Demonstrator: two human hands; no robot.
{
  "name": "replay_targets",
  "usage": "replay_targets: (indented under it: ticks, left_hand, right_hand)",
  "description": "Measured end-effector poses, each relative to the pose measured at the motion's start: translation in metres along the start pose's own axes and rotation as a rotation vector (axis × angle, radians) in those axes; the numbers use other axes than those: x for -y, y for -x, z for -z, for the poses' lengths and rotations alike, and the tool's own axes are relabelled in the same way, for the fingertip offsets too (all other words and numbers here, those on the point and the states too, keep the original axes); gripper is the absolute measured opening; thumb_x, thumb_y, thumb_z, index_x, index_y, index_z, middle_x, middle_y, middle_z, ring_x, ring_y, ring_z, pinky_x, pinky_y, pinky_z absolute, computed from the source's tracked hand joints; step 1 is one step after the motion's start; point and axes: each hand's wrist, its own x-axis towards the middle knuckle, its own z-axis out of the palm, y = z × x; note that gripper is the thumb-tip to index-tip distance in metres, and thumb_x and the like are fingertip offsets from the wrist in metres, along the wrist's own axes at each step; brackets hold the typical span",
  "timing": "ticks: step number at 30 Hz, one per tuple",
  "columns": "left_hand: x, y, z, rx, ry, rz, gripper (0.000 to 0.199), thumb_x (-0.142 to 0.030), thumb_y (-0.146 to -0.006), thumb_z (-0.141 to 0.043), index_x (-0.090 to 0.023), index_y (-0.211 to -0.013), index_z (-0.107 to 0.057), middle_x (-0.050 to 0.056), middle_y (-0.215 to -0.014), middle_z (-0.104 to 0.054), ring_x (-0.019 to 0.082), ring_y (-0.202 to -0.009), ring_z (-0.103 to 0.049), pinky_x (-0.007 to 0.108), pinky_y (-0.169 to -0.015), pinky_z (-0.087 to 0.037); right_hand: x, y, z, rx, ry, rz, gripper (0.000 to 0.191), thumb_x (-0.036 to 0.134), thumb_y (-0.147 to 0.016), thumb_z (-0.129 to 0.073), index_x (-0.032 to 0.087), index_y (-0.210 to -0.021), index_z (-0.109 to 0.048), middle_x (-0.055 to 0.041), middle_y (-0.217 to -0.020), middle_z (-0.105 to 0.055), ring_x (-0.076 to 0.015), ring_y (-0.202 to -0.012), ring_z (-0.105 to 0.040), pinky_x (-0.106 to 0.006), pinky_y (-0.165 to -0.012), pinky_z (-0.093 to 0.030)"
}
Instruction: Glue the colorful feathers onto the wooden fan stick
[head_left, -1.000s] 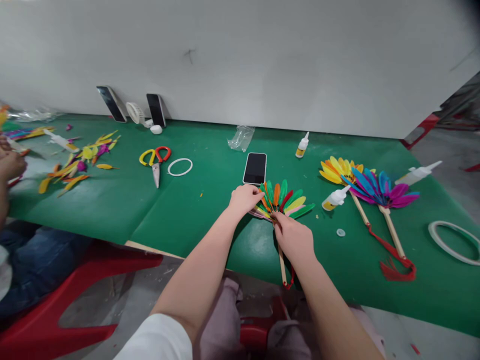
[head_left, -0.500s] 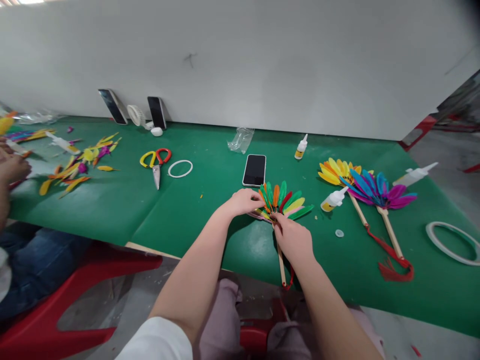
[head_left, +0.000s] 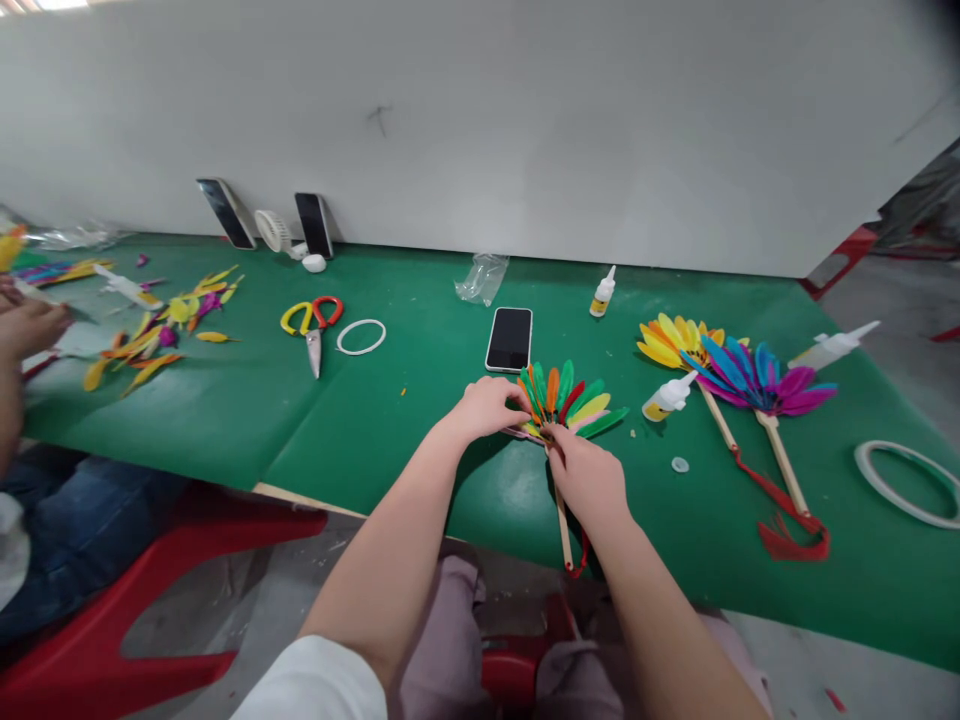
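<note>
A feather fan [head_left: 566, 393] with green, orange, red, yellow and pink feathers lies near the front edge of the green table. My left hand [head_left: 489, 408] pinches the feathers on the fan's left side. The fingers of my right hand [head_left: 589, 475] press together at the feather base, just above the wooden handle [head_left: 562, 530]. That handle points toward me, with a red tassel at its end. Just beyond the fan lies a black phone [head_left: 509, 339]. The feather tips held in my left fingers are partly hidden.
On the right are a yellow fan [head_left: 664, 345], a blue and purple fan [head_left: 806, 393], glue bottles [head_left: 666, 400] and a tape ring [head_left: 904, 485]. Scissors [head_left: 314, 350], a white ring [head_left: 361, 321] and loose feathers [head_left: 154, 368] lie left, near another person's hands [head_left: 30, 325].
My hands and the fan have hardly moved. At the far left, the other person's hand has shifted slightly to the right.
</note>
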Motion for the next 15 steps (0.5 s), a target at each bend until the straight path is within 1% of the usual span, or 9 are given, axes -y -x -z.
replay_targets:
  ticks: [3,7,10,15]
  left_hand:
    - [0.001,0.0,-0.003,-0.049,-0.095,-0.016,0.02,-0.042,-0.065,-0.057,-0.027,-0.074,-0.066,-0.001,-0.082,-0.064,0.019,-0.083,-0.054,0.029,-0.073,-0.039]
    - [0.002,-0.001,-0.004,-0.059,-0.119,0.009,0.019,-0.04,-0.068,-0.055,-0.028,-0.078,-0.066,-0.001,-0.081,-0.064,0.018,-0.083,-0.054,0.028,-0.073,-0.037]
    - [0.005,-0.001,0.0,-0.034,-0.108,0.044,0.018,-0.038,-0.067,-0.056,-0.026,-0.075,-0.066,-0.001,-0.08,-0.064,0.018,-0.081,-0.054,0.026,-0.071,-0.037]
    - [0.013,0.0,0.009,0.054,-0.028,0.072,0.017,-0.036,-0.065,-0.056,-0.023,-0.073,-0.064,-0.001,-0.074,-0.064,0.015,-0.073,-0.055,0.023,-0.064,-0.037]
  right_hand:
    - [-0.001,0.0,-0.001,0.001,0.012,0.008,0.028,0.029,-0.082,-0.041,0.034,-0.107,-0.053,0.0017,-0.082,-0.067,-0.0149,-0.067,-0.061,-0.023,-0.052,-0.034]
    - [-0.003,-0.001,-0.004,-0.024,0.005,0.029,0.03,0.029,-0.082,-0.041,0.033,-0.109,-0.052,0.0011,-0.081,-0.067,-0.0139,-0.065,-0.061,-0.022,-0.051,-0.032]
    - [-0.005,-0.001,-0.006,-0.036,-0.002,0.036,0.029,0.029,-0.082,-0.04,0.034,-0.108,-0.052,0.0016,-0.081,-0.067,-0.014,-0.063,-0.06,-0.022,-0.05,-0.032]
    - [-0.004,-0.001,-0.005,-0.029,-0.015,0.03,0.029,0.029,-0.081,-0.041,0.033,-0.107,-0.053,0.0011,-0.081,-0.067,-0.0142,-0.064,-0.06,-0.022,-0.051,-0.031]
